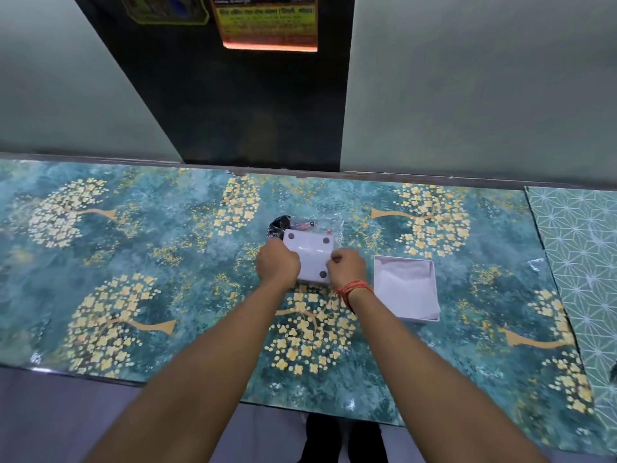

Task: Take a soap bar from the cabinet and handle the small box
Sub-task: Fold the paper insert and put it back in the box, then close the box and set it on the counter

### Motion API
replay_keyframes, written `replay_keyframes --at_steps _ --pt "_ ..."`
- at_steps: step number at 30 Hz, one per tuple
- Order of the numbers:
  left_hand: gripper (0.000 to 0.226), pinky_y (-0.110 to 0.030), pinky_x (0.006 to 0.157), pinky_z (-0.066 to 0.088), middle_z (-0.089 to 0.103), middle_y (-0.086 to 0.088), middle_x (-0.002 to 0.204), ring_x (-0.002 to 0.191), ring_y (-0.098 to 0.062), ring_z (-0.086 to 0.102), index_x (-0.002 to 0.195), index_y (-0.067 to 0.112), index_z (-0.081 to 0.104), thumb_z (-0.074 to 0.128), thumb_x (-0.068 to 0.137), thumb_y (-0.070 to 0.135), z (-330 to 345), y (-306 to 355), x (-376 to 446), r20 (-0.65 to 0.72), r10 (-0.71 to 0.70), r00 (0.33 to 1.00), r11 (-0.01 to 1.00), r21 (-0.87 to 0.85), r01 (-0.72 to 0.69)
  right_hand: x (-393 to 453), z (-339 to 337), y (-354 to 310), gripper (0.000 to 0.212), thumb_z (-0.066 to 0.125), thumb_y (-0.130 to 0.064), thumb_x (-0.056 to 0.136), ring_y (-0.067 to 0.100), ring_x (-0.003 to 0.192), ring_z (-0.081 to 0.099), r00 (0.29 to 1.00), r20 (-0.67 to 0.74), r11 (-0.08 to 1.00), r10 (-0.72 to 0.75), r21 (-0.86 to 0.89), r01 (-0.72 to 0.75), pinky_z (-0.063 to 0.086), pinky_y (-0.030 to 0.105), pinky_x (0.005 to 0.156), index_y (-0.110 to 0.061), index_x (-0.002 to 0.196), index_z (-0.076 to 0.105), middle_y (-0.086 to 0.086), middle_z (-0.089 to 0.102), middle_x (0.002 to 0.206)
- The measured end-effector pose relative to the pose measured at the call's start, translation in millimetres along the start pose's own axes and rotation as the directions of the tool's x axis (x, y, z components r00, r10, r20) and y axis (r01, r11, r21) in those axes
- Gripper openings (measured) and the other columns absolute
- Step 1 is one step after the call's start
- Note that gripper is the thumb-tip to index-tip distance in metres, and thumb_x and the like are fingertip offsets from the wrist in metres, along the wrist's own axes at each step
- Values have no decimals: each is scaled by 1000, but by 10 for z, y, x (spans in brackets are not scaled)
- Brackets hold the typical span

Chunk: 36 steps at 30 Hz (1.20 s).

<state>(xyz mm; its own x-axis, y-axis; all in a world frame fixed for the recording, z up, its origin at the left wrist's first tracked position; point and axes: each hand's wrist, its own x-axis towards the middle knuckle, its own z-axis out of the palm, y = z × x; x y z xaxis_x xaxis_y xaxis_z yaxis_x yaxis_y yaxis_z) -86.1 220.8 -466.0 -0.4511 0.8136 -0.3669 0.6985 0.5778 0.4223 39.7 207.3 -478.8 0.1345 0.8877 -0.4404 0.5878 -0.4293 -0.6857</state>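
Hands meet over the middle of the table (100, 255), and the step looks to be turning or seating the white box (312, 259) they share. Left hand (277, 265) is curled closed round the box's left edge, knuckles up; the box itself shows dark round pads on its upturned face, so I judge it is upside down. Just behind it lies a crinkled clear wrapper (329, 225) with something dark beside it (whether that holds the soap I cannot tell). Right hand (347, 267), a red thread at its wrist, pinches the box's right edge with bent fingers. Further right, close by but apart, sits the open tray (405, 289) with a pale lining. To do this well, keep both grips even, lift the box clear of the wrapper, and turn it squarely before bringing it toward the tray.
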Motion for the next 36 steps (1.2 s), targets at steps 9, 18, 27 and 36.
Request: replay_keyframes --at_steps 9,18,27,36 --pt "22 -25 47 41 59 -4 58 46 -20 56 69 13 62 52 87 4 38 82 -242 43 45 998 920 -391 -24 -78 -374 125 28 63 -3 83 27 119 59 996 -68 968 54 250 -35 56 44 90 3 110 63 15 65 122" --pt "32 -44 77 58 68 -23 116 91 -32 67 124 -6 60 58 94 3 -18 25 -76 345 -26 938 705 -659 262 -48 -365 102 44 56 -12 89 31 123 55 1000 15 986 11 169 -13 46 41 103 -7 133 52 12 54 139" --pt "17 -34 67 61 69 -19 106 84 -28 69 107 -4 65 61 92 4 40 261 -401 377 47 925 660 -707 255 -184 -883 251 27 73 -5 78 20 90 64 935 -351 940 60 336 66 55 40 88 -9 105 70 4 70 100" --pt "18 -42 77 60 77 -9 87 78 -27 73 94 5 79 72 86 20 601 540 -985 206 236 949 894 -429 -129 -419 -1299 1036 26 66 -1 78 20 81 63 925 -344 969 161 235 -81 48 24 72 -7 104 71 5 69 97"
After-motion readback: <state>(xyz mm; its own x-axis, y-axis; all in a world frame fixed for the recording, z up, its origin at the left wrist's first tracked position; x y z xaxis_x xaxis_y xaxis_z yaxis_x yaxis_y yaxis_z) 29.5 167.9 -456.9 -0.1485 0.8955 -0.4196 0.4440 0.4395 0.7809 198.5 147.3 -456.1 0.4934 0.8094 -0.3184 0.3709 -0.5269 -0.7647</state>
